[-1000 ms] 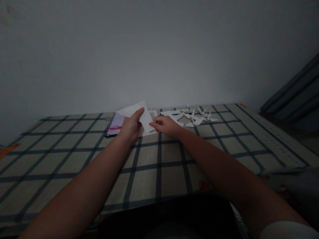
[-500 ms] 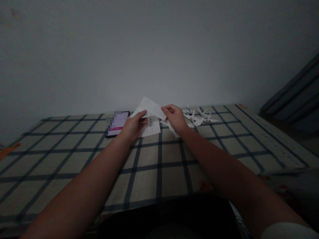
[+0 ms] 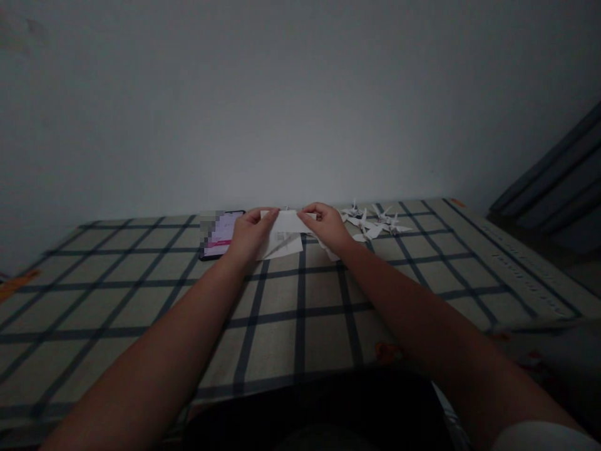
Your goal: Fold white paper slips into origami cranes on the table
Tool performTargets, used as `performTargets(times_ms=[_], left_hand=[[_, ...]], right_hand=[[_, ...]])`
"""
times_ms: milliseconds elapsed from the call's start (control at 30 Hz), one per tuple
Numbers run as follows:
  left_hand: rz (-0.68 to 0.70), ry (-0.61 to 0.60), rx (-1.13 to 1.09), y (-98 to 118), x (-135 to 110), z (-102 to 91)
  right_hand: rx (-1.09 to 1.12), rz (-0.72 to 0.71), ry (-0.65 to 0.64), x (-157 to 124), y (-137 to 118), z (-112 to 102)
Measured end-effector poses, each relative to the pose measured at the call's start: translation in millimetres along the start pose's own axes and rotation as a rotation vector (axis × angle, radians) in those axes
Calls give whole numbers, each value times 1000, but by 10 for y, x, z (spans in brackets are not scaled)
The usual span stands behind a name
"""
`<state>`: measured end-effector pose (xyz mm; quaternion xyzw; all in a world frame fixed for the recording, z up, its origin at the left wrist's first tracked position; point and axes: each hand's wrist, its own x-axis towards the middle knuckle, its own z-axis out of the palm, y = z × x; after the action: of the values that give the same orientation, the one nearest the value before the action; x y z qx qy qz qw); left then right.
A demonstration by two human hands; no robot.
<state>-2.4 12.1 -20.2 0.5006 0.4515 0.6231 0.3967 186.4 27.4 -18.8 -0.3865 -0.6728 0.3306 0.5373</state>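
A white sheet of paper (image 3: pixel 288 222) is stretched between my two hands, just above the cloth. My left hand (image 3: pixel 251 233) pinches its upper left edge between thumb and fingers. At the upper right edge, the thumb and fingers of my right hand (image 3: pixel 326 224) are closed on the same sheet. Beneath it lies a printed paper (image 3: pixel 285 247), partly covered by the held sheet. Another white piece of paper (image 3: pixel 329 252) shows from under my right hand.
Several folded paper cranes (image 3: pixel 375 224) are clustered right of my hands. A phone (image 3: pixel 220 238) with a lit screen lies to the left. All rest on a checked cloth (image 3: pixel 300 294), with a wall (image 3: pixel 300 113) behind and a dark curtain (image 3: pixel 554 163) at far right.
The held sheet was tilted and raised higher; now it is lower and level, its top edge gripped from both sides. My left hand has shifted up to that edge.
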Motion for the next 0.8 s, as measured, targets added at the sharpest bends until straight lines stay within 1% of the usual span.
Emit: performTargets(times_ms=[167, 300, 467, 533, 633, 733, 800], left_hand=[[6, 61, 16, -54, 41, -19], [19, 89, -34, -59, 50, -8], [-22, 70, -144, -29, 13, 32], [2, 45, -138, -29, 9, 35], [75, 14, -108, -59, 35, 21], [123, 59, -65, -99, 82, -13], [162, 102, 10, -102, 98, -36]], right_hand=[[244, 129, -29, 52, 36, 23], [306, 167, -24, 80, 19, 34], [283, 160, -5, 79, 27, 22], [279, 135, 12, 77, 48, 13], [253, 109, 48, 80, 91, -2], [193, 81, 88, 83, 121, -16], [105, 17, 113, 78, 118, -25]])
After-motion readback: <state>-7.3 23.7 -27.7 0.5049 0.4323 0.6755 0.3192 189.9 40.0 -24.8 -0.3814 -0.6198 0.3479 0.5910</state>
